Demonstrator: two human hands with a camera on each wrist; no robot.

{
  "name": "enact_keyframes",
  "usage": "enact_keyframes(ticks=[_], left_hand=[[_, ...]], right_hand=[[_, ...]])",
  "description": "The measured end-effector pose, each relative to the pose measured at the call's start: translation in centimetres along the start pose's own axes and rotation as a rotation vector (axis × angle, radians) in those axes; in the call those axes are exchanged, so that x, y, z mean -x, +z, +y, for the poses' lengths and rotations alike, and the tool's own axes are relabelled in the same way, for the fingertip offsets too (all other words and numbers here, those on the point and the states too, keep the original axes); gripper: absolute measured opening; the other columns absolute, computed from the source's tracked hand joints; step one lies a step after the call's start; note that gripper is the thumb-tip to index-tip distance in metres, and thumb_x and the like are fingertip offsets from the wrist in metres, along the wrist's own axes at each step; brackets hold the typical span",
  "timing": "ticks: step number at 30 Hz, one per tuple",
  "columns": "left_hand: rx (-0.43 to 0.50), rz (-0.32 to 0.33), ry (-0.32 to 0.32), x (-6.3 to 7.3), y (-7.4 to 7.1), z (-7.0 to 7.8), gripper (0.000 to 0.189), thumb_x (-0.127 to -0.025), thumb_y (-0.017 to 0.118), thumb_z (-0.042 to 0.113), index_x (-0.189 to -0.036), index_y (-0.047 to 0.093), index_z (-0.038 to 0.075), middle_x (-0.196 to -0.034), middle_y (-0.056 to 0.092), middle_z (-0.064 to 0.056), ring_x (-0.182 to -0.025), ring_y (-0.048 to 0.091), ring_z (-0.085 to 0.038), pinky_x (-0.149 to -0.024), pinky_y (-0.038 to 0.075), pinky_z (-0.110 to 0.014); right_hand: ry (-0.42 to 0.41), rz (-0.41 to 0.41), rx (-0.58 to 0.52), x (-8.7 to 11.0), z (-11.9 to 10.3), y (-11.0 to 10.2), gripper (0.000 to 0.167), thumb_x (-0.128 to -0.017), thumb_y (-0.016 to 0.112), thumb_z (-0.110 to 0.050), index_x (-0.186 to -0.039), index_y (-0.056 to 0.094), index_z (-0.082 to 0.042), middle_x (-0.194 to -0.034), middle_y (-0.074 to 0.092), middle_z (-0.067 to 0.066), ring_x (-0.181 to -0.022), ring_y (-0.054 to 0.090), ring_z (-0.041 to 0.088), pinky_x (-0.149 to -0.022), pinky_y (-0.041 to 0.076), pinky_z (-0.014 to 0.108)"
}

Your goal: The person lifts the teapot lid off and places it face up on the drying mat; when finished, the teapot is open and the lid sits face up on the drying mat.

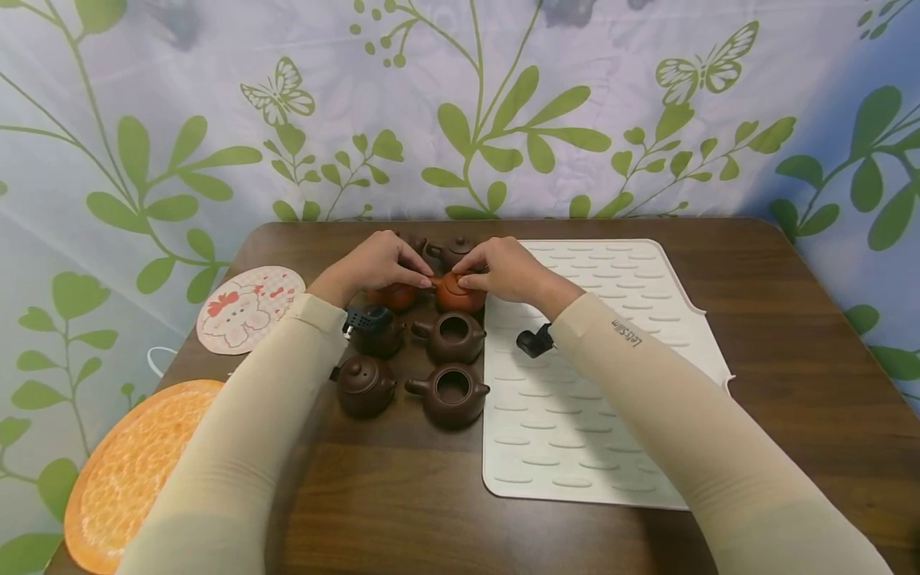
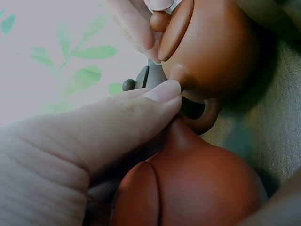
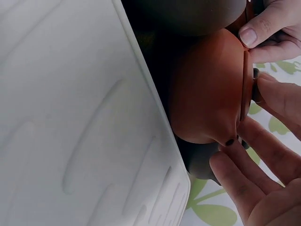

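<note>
An orange-red lidded teapot (image 1: 460, 295) stands at the left edge of the white mat, spout to the right. At its handle (image 2: 209, 117), my left hand (image 1: 381, 262) pinches with thumb and forefinger. My right hand (image 1: 510, 270) holds it from the other side, the thumb at the lid knob (image 2: 160, 21) and fingers by the spout (image 3: 229, 140). Left of it sits a second red teapot (image 2: 211, 183), its spout pointing at the first one's handle. A dark brown teapot (image 1: 454, 251) is behind, partly hidden.
Nearer me stand two dark brown teapots with uncovered tops (image 1: 454, 339), and lidded ones (image 1: 365, 387) to their left. A ribbed white mat (image 1: 553, 447) covers the table's right middle. A round bear-print mat (image 1: 251, 307) and an orange-slice mat (image 1: 136, 471) lie left.
</note>
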State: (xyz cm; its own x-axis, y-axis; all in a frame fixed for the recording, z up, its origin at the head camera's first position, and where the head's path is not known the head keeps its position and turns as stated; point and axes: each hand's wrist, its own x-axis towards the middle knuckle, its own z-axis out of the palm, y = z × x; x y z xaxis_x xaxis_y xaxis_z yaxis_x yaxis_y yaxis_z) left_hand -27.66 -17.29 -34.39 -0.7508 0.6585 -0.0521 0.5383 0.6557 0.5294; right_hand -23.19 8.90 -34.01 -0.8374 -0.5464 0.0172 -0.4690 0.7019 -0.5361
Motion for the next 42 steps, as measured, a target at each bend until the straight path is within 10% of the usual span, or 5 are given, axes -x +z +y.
enact_keyframes(ticks=[42], left_hand=[[-0.021,-0.010,-0.016,-0.1,-0.1,0.1,0.018,-0.093,0.085,0.028,-0.108,0.087,0.016,-0.102,0.078,0.004,-0.101,0.069,-0.021,-0.095,0.053,-0.042]], right_hand=[[-0.012,0.057,-0.163,1.8,-1.2,-1.3,0.018,-0.101,0.076,-0.020,-0.117,0.080,-0.013,-0.113,0.074,0.002,-0.103,0.069,0.022,-0.087,0.054,0.042]])
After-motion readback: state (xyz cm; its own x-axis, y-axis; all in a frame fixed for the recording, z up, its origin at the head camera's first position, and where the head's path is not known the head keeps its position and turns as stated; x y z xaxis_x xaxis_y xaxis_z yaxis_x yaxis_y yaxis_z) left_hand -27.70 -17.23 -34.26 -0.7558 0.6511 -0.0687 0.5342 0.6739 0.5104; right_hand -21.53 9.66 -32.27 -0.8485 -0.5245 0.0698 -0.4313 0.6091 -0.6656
